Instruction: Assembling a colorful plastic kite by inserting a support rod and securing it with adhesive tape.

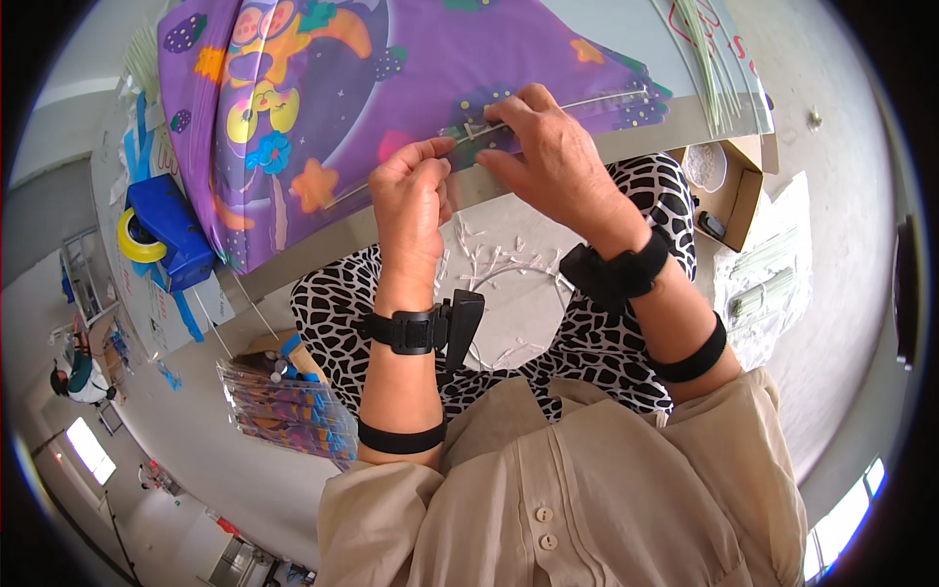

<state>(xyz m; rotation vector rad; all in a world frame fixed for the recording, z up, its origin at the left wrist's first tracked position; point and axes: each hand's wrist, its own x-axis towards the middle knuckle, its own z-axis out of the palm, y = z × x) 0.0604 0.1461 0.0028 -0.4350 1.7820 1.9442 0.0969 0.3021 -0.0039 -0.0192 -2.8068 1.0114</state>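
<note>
Slipping looked like the likeliest trouble for the thin white rod (606, 99), which ran slantwise beneath your fingertips, near your side of the purple printed sheet (430, 59); whether it lay loose or in a sleeve could not be told. A small white fitting (469, 129) stood on it between your two sets of fingertips, and uneven pressure there could have turned it askew or bowed the rod. Your left hand (411, 191) had its thumb and forefinger nearly together at the rod, though you could not have told from this view whether they truly pinched it. Your right hand (558, 152) had its thumb and forefinger parted, forefinger by the fitting, so a weak hold on that side could have let the rod roll. The sheet spread away beyond your fingers, and its folds to their left could have tugged the film into a crease. Farther left, the blue tape dispenser (176, 235) sat close by the sheet and might have caught it on a pull. Past your right fingers, a bundle of pale rods (719, 78) risked a knock if that hand swung wide. Below your fingers, a dropped fitting could have vanished among the scattered white pieces (476, 259) between your knees.
</note>
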